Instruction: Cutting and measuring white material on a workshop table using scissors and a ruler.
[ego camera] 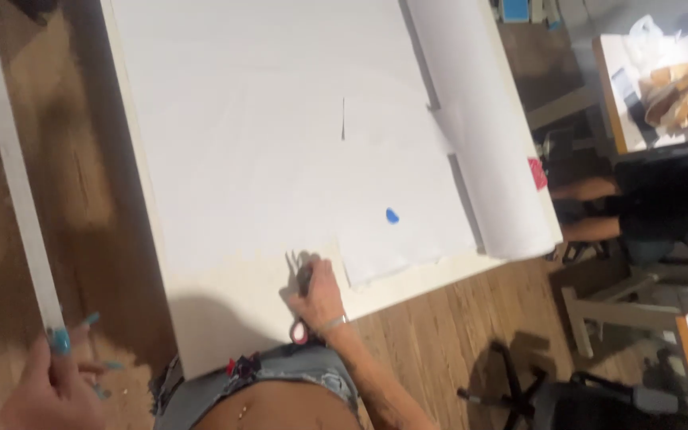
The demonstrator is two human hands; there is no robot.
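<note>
The right hand (318,296) was closed around red-handled scissors (302,306), blades at the near edge of the white paper sheet (280,143) spread flat on the surface (224,318), while the left hand (49,382) pinched a long white straightedge (13,167) held clear beside it.

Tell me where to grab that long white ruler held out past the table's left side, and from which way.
Take the long white ruler at its near end, where the left hand already pinches it. It is a thin flat strip running away from the person over the floor, clear of the table, so a grip closing across its narrow width from the near side looks best. The right hand holds scissors.
</note>
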